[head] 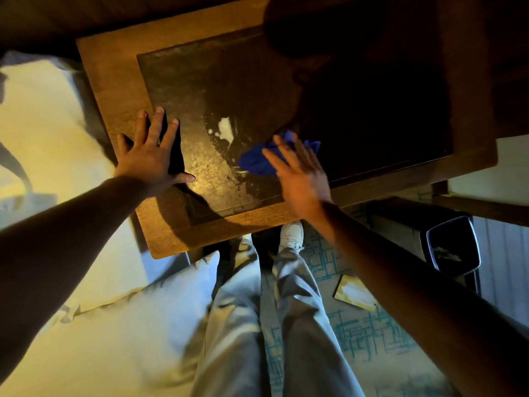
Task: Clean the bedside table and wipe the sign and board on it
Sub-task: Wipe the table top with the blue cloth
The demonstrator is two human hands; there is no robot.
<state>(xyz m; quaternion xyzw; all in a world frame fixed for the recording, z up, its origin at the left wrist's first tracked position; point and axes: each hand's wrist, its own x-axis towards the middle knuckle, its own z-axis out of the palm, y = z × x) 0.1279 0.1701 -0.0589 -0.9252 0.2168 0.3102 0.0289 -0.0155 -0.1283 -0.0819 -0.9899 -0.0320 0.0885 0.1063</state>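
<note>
The left hand (153, 156) lay flat on the desk (120, 90), fingers spread straight, its grip released, palm down on the near left part of the dark inset top, with a dark shape under the palm and fingers that could have been an object or only shadow. The right hand (300, 173) pressed a blue cloth (257, 160) onto the dark panel with fingers stretched out, so that grip was released too, flat against the cloth rather than curled round it; the hand was blurred. Just beyond the cloth sat a white blob of foam (226, 128), with wet smears around it. A bed (51, 156) with pale bedding ran along the left side of the desk. On the patterned carpet (369, 336) to the right lay a pale card (355, 293), near a dark bin (453, 246).
</note>
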